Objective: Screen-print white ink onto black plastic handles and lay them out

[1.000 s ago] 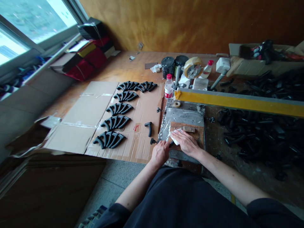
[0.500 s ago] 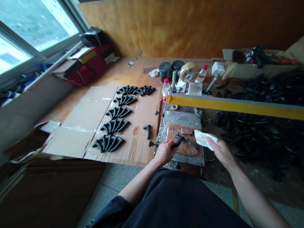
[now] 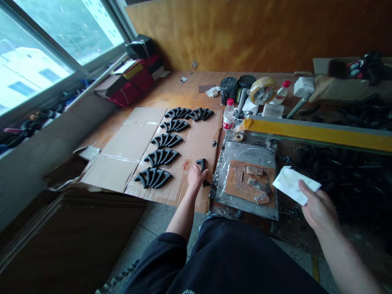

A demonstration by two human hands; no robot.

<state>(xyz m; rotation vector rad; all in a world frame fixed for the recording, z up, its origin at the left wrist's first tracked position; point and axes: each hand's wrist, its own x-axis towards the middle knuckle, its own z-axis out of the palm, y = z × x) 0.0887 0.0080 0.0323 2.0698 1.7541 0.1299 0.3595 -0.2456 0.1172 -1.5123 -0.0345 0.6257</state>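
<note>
My left hand (image 3: pixel 197 176) is over the cardboard sheet (image 3: pixel 196 139), fingers closed at a curved black plastic handle (image 3: pixel 201 163). The top of that handle shows beyond the fingers; its lower part is hidden by my hand. My right hand (image 3: pixel 318 206) pinches a folded white cloth or paper wipe (image 3: pixel 294 183) between thumb and fingers, right of the metal plate. Rows of similar black handles (image 3: pixel 153 178) lie fanned out on the cardboard, left of my left hand.
A metal plate (image 3: pixel 222 190) carries a brown board (image 3: pixel 234 179) with small blocks. A yellow-edged bar (image 3: pixel 306 130) crosses behind it. Bottles (image 3: pixel 228 116), black tubs (image 3: pixel 228 90) and a tape roll (image 3: pixel 262 90) stand at the back. Piled black parts (image 3: pixel 343 167) lie at right.
My left hand has moved left from above the brown board to the single handle on the cardboard. My right hand has drawn the white wipe away to the right. The view has shifted.
</note>
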